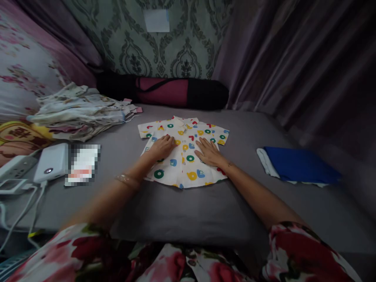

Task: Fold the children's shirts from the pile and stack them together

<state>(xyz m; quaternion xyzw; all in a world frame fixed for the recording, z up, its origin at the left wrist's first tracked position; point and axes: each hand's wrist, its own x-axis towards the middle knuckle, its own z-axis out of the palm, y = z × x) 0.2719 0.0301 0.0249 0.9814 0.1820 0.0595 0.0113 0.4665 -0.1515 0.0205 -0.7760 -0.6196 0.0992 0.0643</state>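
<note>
Clearly, at the bottom edge of the frame, the flowered clothing (76, 250) was cut off, and the near side of the grey sheet (243, 135) sank into shadow, so what lay under it could not be told. Farther in, the small printed shirt (182, 161) lay at the centre of the frame, front up, hem toward the person and collar away. The right hand (209, 152) rested on it loose and flat, fingers fanned, gripping nothing. The left hand (163, 148) rested on the other half, its fingers close together and bent; whether they pinched any cloth could not be made out. The forearms covered parts of the shirt's lower sides. Good smoothing, judging by this pose, called for light, even strokes outward from the button line, with the hem kept straight so that the front did not twist. At the left of the frame, a pixelated oblong (84, 164) beside the white power bank (53, 160) could not be identified. The folded blue cloth (296, 164) at the right blurred at its outer corner. Beyond, at the upper left, the heap of clothes (79, 111) hid its own lower layers, and the long bag (164, 91) lay dim against the patterned wall (158, 53).
</note>
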